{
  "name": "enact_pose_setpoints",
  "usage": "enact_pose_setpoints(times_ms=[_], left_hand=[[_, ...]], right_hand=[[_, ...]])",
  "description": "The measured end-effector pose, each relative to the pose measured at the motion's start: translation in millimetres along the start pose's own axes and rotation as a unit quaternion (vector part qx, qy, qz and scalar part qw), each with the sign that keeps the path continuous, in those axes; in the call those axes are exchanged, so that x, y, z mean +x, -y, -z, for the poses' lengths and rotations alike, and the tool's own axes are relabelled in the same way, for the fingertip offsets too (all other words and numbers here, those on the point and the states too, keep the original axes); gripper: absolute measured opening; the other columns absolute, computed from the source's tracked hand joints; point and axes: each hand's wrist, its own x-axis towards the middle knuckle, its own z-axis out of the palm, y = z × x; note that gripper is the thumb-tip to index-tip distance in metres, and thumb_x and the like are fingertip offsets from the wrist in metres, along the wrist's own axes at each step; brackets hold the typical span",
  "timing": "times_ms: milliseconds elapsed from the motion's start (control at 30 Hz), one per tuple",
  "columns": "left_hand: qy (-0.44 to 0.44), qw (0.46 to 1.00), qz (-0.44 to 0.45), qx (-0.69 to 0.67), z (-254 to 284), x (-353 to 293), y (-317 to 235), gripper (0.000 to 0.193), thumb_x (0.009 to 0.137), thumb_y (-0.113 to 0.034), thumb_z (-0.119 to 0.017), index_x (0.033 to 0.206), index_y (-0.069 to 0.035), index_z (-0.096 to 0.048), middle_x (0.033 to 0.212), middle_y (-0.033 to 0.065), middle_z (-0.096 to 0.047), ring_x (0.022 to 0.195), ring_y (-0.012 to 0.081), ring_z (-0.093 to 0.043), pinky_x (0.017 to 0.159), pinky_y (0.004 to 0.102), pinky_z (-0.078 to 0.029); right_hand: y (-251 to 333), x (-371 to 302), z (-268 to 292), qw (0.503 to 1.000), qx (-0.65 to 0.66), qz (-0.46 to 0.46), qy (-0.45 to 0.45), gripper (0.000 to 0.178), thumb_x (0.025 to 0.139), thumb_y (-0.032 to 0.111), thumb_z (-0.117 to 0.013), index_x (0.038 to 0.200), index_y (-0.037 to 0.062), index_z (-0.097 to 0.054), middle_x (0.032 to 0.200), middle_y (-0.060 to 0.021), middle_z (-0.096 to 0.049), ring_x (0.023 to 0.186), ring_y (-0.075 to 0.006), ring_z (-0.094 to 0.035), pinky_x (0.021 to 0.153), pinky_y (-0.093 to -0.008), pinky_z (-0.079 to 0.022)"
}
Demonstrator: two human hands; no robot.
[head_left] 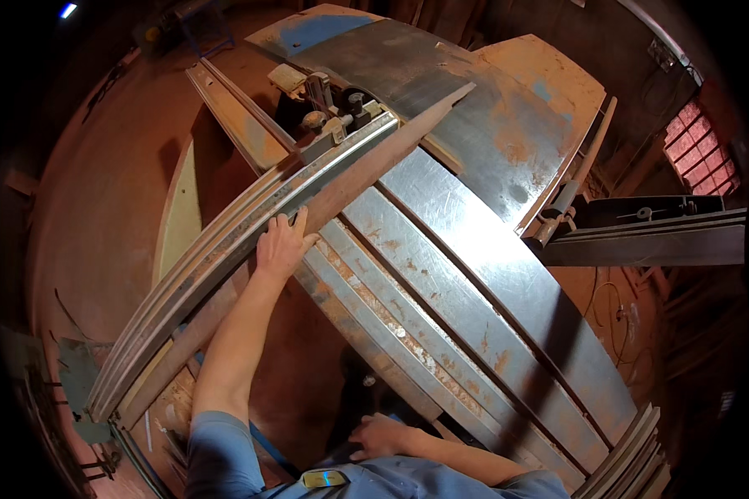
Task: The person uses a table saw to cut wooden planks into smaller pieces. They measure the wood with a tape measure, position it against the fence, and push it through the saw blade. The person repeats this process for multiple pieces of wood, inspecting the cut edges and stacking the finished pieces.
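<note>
A long, rough brown wooden board [349,187] lies slantwise along the metal fence [329,170] of a saw table, its far end tapering to a point. My left hand [281,245] grips the board about midway, fingertips over its top near the fence and thumb on the near side. Close to my waist, beside the table's near edge, my right hand [380,436] hangs with fingers loosely bent and a little apart; nothing shows in it. The steel saw table [466,249] has long grooves and patches of sawdust.
Clamps and knobs [333,116] stand behind the fence. A wide dusty panel [474,108] extends the table at the far side. On the right, a dark metal rail [649,241] juts out. Stacked strips [632,457] lie lower right; a cable [616,312] trails on the floor.
</note>
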Motion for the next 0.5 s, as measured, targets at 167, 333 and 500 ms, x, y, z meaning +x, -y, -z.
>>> enact_pose_setpoints(times_ms=[167,333,500], left_hand=[[-0.017,0.999,-0.023,0.032,-6,7,3,0.065,0.087,-0.047,-0.071,0.140,-0.012,-0.054,0.095,0.0153,-0.058,0.090,0.0323,-0.064,0.063,0.0400,-0.059],[-0.022,0.999,-0.022,0.039,-11,10,3,0.064,0.089,-0.048,-0.069,0.141,-0.013,-0.054,0.094,0.0142,-0.058,0.092,0.0314,-0.064,0.063,0.0392,-0.059],[-0.010,0.998,0.003,0.064,-3,15,-10,0.060,0.087,-0.046,-0.069,0.135,-0.012,-0.057,0.102,0.0125,-0.056,0.102,0.0303,-0.059,0.073,0.0399,-0.055]], right_hand=[[1,-1,3,1.000,-0.008,0.003,0.009,0.060,0.093,0.054,-0.057,0.125,0.0035,-0.067,0.125,-0.0135,-0.067,0.117,-0.0353,-0.055,0.101,-0.0450,-0.045],[2,0,1,1.000,-0.008,0.006,-0.001,0.059,0.093,0.053,-0.058,0.127,0.0049,-0.066,0.127,-0.0124,-0.066,0.117,-0.0347,-0.055,0.101,-0.0449,-0.045],[0,-2,0,1.000,-0.023,0.009,-0.012,0.058,0.093,0.052,-0.058,0.127,0.0052,-0.066,0.128,-0.0116,-0.066,0.117,-0.0339,-0.055,0.100,-0.0448,-0.046]])
